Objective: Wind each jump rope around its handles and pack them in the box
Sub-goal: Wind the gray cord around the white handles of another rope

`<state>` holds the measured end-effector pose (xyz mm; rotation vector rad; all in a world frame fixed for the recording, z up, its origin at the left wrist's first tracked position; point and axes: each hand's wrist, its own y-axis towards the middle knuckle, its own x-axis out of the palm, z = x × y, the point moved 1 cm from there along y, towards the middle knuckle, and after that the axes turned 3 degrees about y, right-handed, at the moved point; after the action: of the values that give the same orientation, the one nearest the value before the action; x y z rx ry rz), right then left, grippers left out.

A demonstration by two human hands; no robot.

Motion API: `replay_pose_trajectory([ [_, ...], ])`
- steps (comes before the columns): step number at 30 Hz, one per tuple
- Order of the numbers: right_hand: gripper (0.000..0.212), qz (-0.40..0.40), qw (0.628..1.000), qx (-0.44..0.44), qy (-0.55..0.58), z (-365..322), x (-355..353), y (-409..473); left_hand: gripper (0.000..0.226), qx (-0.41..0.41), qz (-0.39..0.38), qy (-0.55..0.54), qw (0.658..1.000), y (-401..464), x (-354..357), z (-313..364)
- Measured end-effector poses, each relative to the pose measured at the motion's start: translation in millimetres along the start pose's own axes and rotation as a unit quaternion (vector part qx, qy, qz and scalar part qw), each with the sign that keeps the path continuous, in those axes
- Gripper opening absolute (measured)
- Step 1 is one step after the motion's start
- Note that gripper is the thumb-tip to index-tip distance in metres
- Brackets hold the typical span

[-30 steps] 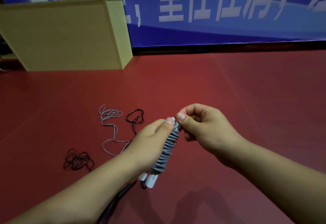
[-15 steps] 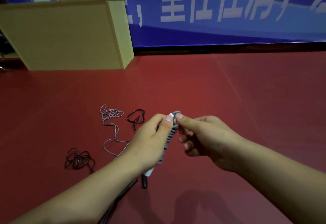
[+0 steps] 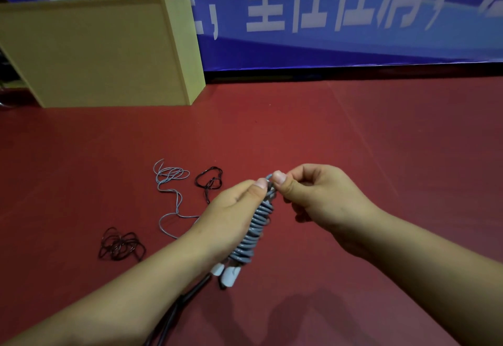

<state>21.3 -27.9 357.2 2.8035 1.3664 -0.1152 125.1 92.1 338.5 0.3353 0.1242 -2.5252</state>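
Note:
My left hand (image 3: 231, 215) grips a grey jump rope bundle (image 3: 255, 231), its cord coiled tightly around two white handles whose ends (image 3: 227, 273) stick out below. My right hand (image 3: 318, 196) pinches the cord's top end at the bundle's tip. On the red floor lie a loose grey rope (image 3: 170, 193), a black rope loop (image 3: 208, 179) and a tangled black rope (image 3: 121, 245). Black handles (image 3: 187, 296) lie under my left forearm. The box (image 3: 98, 51), tan cardboard, stands at the back left.
A blue banner with white characters (image 3: 340, 10) runs along the back wall. The red floor (image 3: 381, 141) stretches to the right and front.
The bundle has tilted back into view with its white handle ends showing. My right hand shifted slightly up and curled its fingers while still pinching the cord's end.

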Motion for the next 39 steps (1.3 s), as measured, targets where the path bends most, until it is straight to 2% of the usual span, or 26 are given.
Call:
replay_pose_trajectory([
  [2,0.027,-0.011,1.000,0.004,0.021,0,0,0,0.042,0.001,-0.010,0.005,1.000,0,0,0],
  [6,0.023,-0.016,0.999,-0.011,0.029,0,-1,1,0.032,-0.012,-0.008,-0.011,1.000,0,1,1],
  [11,0.025,0.004,0.998,-0.008,0.057,0,-1,2,0.030,-0.025,-0.002,-0.051,0.998,-1,4,6],
  [15,0.029,-0.016,0.998,-0.002,0.059,-3,-1,-2,0.031,-0.028,-0.005,-0.043,0.999,-2,4,9],
  [21,0.025,-0.060,0.990,0.090,0.088,-3,-2,-1,0.036,-0.026,-0.019,-0.032,0.999,-3,4,9],
  [27,0.015,-0.091,0.976,0.141,0.142,-3,-3,-3,0.028,-0.026,-0.040,-0.016,0.999,-5,2,8],
  [29,0.019,-0.083,0.979,0.125,0.135,-2,-3,-3,0.029,-0.030,-0.042,-0.014,0.999,-5,3,8],
  [34,0.015,-0.056,0.998,0.014,0.039,-2,-2,-2,0.036,-0.028,-0.039,-0.015,0.999,-5,3,5],
  [39,0.017,-0.013,0.997,-0.072,0.008,-3,-1,-3,0.052,0.018,-0.046,0.039,0.998,-5,-4,5],
])
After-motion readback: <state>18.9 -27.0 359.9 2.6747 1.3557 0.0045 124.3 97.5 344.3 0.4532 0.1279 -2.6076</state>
